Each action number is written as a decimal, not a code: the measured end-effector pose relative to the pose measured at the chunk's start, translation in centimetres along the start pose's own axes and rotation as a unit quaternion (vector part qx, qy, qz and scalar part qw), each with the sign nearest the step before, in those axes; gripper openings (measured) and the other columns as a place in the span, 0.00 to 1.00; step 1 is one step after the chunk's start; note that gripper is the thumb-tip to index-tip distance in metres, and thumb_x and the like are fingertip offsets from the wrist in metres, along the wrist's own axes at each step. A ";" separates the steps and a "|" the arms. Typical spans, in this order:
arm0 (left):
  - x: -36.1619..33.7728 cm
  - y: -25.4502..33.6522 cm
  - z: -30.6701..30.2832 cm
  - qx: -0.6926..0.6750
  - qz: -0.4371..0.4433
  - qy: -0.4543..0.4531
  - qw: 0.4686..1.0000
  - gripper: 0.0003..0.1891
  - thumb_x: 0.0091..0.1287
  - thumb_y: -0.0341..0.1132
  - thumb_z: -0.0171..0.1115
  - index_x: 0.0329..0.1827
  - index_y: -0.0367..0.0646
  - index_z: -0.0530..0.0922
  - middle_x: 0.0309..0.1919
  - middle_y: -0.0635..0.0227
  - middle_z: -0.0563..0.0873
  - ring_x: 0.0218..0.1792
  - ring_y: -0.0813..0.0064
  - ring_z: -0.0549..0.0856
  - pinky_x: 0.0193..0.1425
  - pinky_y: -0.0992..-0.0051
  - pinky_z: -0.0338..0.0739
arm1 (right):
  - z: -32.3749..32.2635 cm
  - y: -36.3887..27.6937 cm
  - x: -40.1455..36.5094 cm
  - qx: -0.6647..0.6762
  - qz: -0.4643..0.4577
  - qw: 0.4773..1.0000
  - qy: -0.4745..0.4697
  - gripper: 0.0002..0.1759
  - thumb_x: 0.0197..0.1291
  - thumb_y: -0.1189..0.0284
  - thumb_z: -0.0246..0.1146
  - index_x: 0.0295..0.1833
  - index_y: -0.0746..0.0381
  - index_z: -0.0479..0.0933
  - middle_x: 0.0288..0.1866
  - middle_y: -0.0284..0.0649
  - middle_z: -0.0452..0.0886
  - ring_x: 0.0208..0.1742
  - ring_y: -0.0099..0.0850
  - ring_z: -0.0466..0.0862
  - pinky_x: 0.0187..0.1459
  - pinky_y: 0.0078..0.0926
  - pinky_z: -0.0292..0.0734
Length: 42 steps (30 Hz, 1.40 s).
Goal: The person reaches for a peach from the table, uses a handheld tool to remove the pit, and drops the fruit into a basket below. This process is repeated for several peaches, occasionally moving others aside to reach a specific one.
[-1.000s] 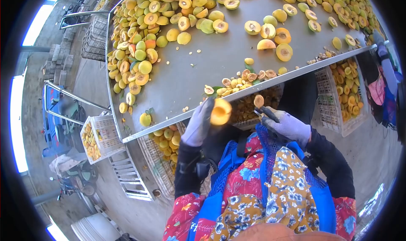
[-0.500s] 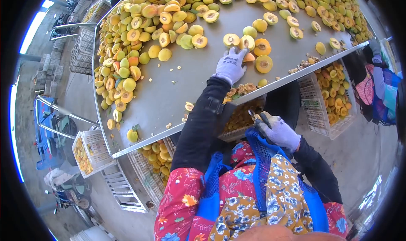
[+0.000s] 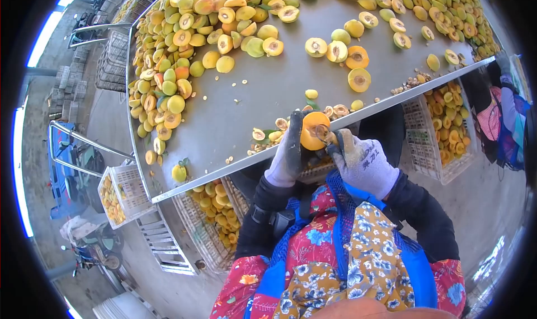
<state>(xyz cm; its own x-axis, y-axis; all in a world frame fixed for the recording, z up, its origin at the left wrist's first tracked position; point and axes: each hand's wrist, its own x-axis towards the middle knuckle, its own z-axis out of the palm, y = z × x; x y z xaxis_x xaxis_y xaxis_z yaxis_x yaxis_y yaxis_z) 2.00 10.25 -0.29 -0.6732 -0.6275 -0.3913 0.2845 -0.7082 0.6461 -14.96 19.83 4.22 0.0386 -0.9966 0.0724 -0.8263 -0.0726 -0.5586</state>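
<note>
My left hand (image 3: 286, 155), in a light glove with a dark palm, grips an orange apricot half (image 3: 313, 127) by the table's near edge. Its cut face and brown pit are turned toward my right hand (image 3: 364, 161), which is also gloved. Those fingers are closed on a small metal-tipped tool (image 3: 329, 139), mostly hidden, whose tip is at the pit. Beyond my hands, several apricot halves (image 3: 358, 79) lie cut side up on the metal table (image 3: 254, 103). Pits and scraps (image 3: 335, 111) lie along the near edge.
Heaps of halved apricots (image 3: 176, 56) cover the table's far and left sides. Below the near edge stand crates of apricots (image 3: 215, 229), with another crate (image 3: 442, 168) at the right. A co-worker's sleeve (image 3: 506, 103) shows at far right. A motorbike (image 3: 92, 252) is parked at left.
My left hand has drawn back from the halves in mid-table to the near edge, and now holds an apricot half. My right hand has brought the tool up to it.
</note>
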 end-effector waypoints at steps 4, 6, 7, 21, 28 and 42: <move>-2.1 -1.1 1.3 0.211 0.157 0.052 0.963 0.25 0.81 0.52 0.46 0.65 0.40 0.72 0.55 0.64 0.81 0.55 0.73 0.83 0.61 0.73 0.80 | 0.7 -0.7 -0.8 -0.042 -0.008 0.998 -0.038 0.16 0.70 0.64 0.59 0.49 0.67 0.72 0.28 0.46 0.82 0.23 0.42 0.84 0.23 0.38 0.76; -2.4 -1.4 1.4 0.082 0.117 0.080 0.987 0.21 0.82 0.47 0.49 0.65 0.38 0.72 0.53 0.63 0.82 0.54 0.74 0.83 0.59 0.73 0.79 | 1.0 -1.1 -1.0 -0.058 -0.024 0.996 -0.060 0.16 0.71 0.64 0.59 0.50 0.68 0.72 0.28 0.46 0.81 0.22 0.41 0.83 0.23 0.37 0.75; -2.4 -1.8 1.3 0.120 0.148 0.093 0.977 0.20 0.82 0.45 0.49 0.64 0.38 0.72 0.53 0.62 0.82 0.53 0.73 0.83 0.59 0.73 0.79 | 1.4 -0.9 -1.1 -0.040 -0.041 0.997 -0.048 0.15 0.70 0.65 0.59 0.49 0.68 0.73 0.27 0.46 0.81 0.21 0.41 0.82 0.23 0.37 0.75; -1.9 -4.5 0.4 0.427 0.420 0.140 0.789 0.20 0.80 0.39 0.47 0.66 0.34 0.68 0.54 0.55 0.82 0.54 0.65 0.83 0.61 0.67 0.77 | -0.8 -1.5 0.0 0.730 0.351 0.526 -0.259 0.21 0.77 0.53 0.52 0.40 0.61 0.74 0.20 0.30 0.67 0.16 0.19 0.68 0.16 0.16 0.61; -1.5 -5.1 -1.1 0.133 0.231 -0.025 0.964 0.24 0.81 0.50 0.47 0.67 0.37 0.69 0.55 0.61 0.80 0.56 0.73 0.82 0.63 0.72 0.76 | 2.7 1.0 -1.4 0.865 0.313 0.227 -0.319 0.22 0.78 0.52 0.50 0.44 0.61 0.75 0.18 0.30 0.67 0.10 0.17 0.63 0.12 0.12 0.58; -15.1 2.0 -9.3 0.704 0.028 0.429 0.565 0.31 0.71 0.46 0.62 0.69 0.34 0.67 0.57 0.44 0.78 0.55 0.47 0.82 0.60 0.56 0.77 | 1.5 3.8 -3.1 0.349 0.267 0.858 -0.265 0.18 0.75 0.60 0.55 0.44 0.65 0.77 0.31 0.35 0.80 0.34 0.26 0.79 0.39 0.30 0.76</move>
<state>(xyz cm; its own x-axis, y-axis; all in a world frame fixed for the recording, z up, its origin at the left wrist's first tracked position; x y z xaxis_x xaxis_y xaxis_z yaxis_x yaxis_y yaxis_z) 19.09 15.36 0.83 0.0607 -0.9901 -0.1265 -0.9432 -0.0984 0.3173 -17.37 22.61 0.66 0.1618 -0.7583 -0.6315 -0.2756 0.5798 -0.7668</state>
